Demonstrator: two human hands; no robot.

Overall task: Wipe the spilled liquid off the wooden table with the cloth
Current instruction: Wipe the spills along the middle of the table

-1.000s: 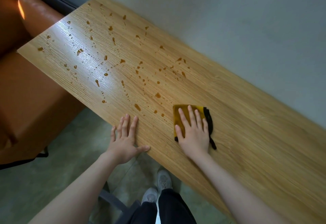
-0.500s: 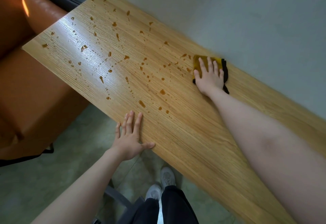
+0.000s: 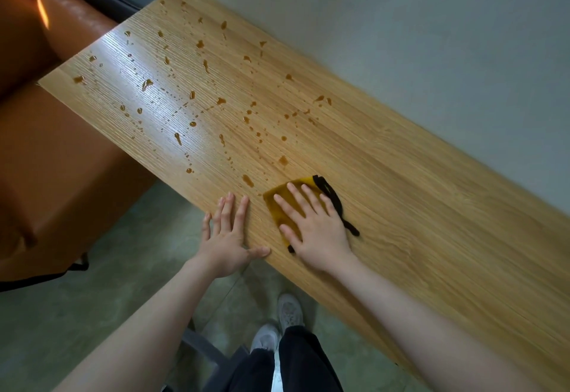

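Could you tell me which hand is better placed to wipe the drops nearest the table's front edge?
The right hand, I would say: it already presses flat on the cloth, just right of the nearest drop. The left hand rests bare on the table edge, holding nothing.

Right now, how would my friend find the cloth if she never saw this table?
Find the long wooden table against the pale wall, then its near edge, where two hands lie flat. The cloth is under the right hand, beside the brown drops. It is the only soft thing there: mustard yellow with a black edge.
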